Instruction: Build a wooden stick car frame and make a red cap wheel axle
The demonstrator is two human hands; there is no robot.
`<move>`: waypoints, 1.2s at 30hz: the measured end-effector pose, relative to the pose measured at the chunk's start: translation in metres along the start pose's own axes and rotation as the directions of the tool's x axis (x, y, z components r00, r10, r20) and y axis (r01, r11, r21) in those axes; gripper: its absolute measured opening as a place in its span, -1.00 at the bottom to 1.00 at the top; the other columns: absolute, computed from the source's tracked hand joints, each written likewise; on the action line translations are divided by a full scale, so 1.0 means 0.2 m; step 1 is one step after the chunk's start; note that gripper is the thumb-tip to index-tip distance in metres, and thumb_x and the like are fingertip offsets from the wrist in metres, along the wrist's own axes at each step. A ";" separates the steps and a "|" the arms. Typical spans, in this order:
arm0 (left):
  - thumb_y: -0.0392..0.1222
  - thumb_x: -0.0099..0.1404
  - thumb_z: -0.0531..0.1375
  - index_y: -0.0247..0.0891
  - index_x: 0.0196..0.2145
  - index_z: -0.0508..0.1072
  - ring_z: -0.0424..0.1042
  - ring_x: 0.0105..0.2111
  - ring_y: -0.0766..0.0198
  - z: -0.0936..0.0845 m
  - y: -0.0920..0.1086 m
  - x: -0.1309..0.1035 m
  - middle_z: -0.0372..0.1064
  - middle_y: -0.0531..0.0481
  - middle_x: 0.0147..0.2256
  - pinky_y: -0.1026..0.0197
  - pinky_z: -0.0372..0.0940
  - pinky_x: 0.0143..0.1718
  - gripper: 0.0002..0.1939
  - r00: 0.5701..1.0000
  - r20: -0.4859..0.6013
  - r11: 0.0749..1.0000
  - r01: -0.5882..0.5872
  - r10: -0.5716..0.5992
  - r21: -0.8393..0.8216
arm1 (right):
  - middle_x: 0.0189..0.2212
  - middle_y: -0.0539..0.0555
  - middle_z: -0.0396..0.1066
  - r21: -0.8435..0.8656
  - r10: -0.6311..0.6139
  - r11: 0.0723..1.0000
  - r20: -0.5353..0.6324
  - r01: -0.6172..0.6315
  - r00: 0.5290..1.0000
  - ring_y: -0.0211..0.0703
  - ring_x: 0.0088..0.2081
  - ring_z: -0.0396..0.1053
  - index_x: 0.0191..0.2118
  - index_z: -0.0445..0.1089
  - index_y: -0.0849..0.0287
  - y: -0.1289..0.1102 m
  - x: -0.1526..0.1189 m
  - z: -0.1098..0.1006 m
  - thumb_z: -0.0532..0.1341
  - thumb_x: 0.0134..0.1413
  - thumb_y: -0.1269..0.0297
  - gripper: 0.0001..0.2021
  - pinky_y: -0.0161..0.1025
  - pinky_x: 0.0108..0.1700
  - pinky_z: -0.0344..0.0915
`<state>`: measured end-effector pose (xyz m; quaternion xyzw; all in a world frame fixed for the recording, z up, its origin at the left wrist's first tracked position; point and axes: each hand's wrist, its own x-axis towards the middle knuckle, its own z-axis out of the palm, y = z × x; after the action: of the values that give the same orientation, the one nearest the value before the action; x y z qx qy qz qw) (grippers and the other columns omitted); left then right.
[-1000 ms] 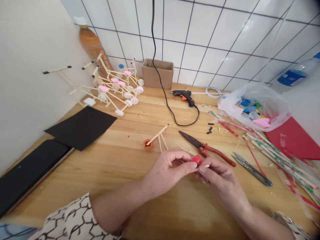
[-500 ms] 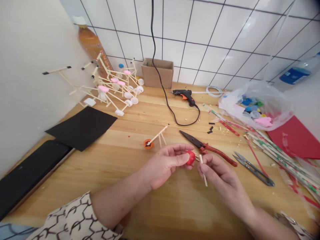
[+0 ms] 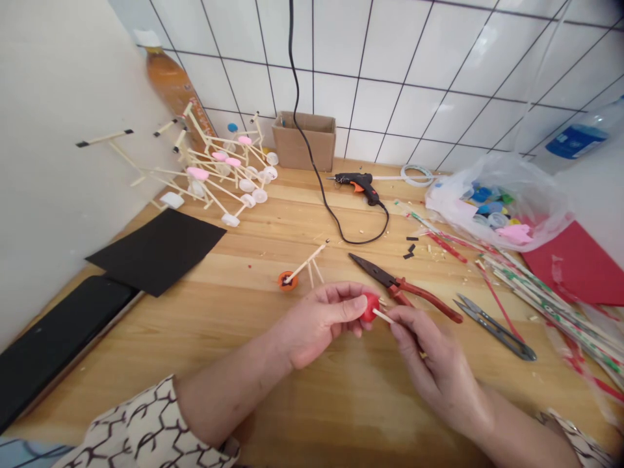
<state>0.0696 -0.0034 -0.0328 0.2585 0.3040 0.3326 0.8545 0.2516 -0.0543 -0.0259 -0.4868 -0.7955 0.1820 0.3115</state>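
Between the thumb and fingers of my left hand (image 3: 326, 318) is a red bottle cap (image 3: 370, 307). My right hand (image 3: 429, 351) pinches a short pale stick (image 3: 383, 316), whose far end meets the cap. Small pale stick ends show just behind the cap. Beyond my left hand stands a small stick frame (image 3: 308, 261) with an orange cap (image 3: 288, 281) at its left end. Red-handled pliers (image 3: 419, 292) lie just past my right hand, and grey snips (image 3: 497, 328) rest farther right.
Several stick models with white wheels (image 3: 209, 172) stand at the back left near a tea bottle (image 3: 170, 78). A black glue gun (image 3: 358, 184), a cardboard box (image 3: 305, 143), a bag of caps (image 3: 502, 195), black paper (image 3: 158, 250) and wrapped sticks (image 3: 550, 299) surround the work area.
My right hand has turned its stick from nearly upright to pointing left, bringing the end to the red cap. My left hand has stayed nearly still.
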 end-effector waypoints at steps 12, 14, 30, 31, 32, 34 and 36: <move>-0.15 -0.05 0.42 -0.37 -0.28 0.54 0.36 -0.48 0.39 0.00 0.01 0.00 0.41 0.00 -0.45 0.34 0.16 -0.46 -0.63 1.000 0.017 1.000 0.005 -0.005 0.024 | -0.39 0.09 0.45 -0.112 -0.143 0.984 -0.044 0.137 0.989 -0.21 -0.41 0.41 -0.07 0.24 0.19 0.02 -0.01 -0.02 0.05 0.16 0.54 -0.76 -0.29 -0.38 0.30; -0.15 -0.05 0.42 -0.36 -0.28 0.54 0.36 -0.48 0.39 0.00 0.01 0.00 0.41 0.00 -0.45 0.33 0.16 -0.46 -0.64 1.000 0.019 1.000 0.007 -0.007 0.027 | -0.40 0.09 0.44 -0.116 -0.153 0.982 -0.044 0.147 0.987 -0.21 -0.42 0.40 -0.07 0.24 0.20 0.02 -0.01 -0.01 0.05 0.16 0.54 -0.76 -0.29 -0.39 0.30; -0.18 0.00 0.39 -0.36 -0.33 0.52 0.35 -0.47 0.38 -0.01 0.00 0.00 0.40 0.00 -0.46 0.32 0.16 -0.44 -0.73 1.000 -0.004 0.999 -0.027 0.028 0.039 | -0.74 -0.14 0.16 0.680 0.459 0.411 0.422 -0.608 0.782 -0.41 -0.70 0.02 -0.32 0.31 0.24 0.02 0.04 -0.04 0.10 0.18 0.09 -0.72 -0.38 -0.61 -0.02; -0.18 0.01 0.38 -0.36 -0.33 0.52 0.34 -0.47 0.38 -0.01 0.00 0.00 0.40 0.00 -0.46 0.32 0.16 -0.44 -0.73 1.000 -0.003 0.999 -0.027 0.027 0.039 | -0.74 -0.15 0.15 0.685 0.453 0.391 0.438 -0.615 0.776 -0.42 -0.71 0.00 -0.33 0.32 0.24 0.03 0.04 -0.03 0.11 0.18 0.09 -0.72 -0.39 -0.61 -0.05; -0.18 0.02 0.38 -0.36 -0.32 0.52 0.34 -0.47 0.38 -0.01 0.00 0.01 0.40 0.00 -0.46 0.32 0.16 -0.44 -0.73 1.000 -0.003 0.999 -0.027 0.027 0.039 | -0.74 -0.15 0.13 0.682 0.447 0.392 0.445 -0.617 0.776 -0.43 -0.70 -0.01 -0.33 0.32 0.23 0.03 0.04 -0.03 0.11 0.18 0.09 -0.72 -0.39 -0.61 -0.06; -0.18 0.02 0.38 -0.36 -0.33 0.51 0.34 -0.47 0.38 -0.01 0.00 0.01 0.41 0.00 -0.45 0.32 0.16 -0.44 -0.73 1.000 -0.001 0.999 -0.025 0.025 0.037 | -0.72 -0.15 0.11 0.651 0.438 0.468 0.417 -0.598 0.796 -0.42 -0.68 0.00 -0.34 0.33 0.22 0.02 0.04 -0.04 0.10 0.19 0.10 -0.73 -0.39 -0.61 -0.06; -0.17 0.01 0.38 -0.37 -0.33 0.51 0.35 -0.48 0.38 -0.01 0.00 0.01 0.41 0.00 -0.45 0.33 0.16 -0.45 -0.72 1.000 -0.003 0.999 -0.019 0.019 0.035 | -0.65 -0.11 0.18 0.560 0.416 0.634 0.335 -0.534 0.845 -0.37 -0.62 0.09 -0.34 0.34 0.19 0.00 0.04 -0.04 0.09 0.20 0.13 -0.76 -0.38 -0.58 0.02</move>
<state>0.0693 -0.0020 -0.0345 0.2757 0.3087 0.3357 0.8462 0.2544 -0.0466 -0.0170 -0.5272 -0.5530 0.5562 0.3269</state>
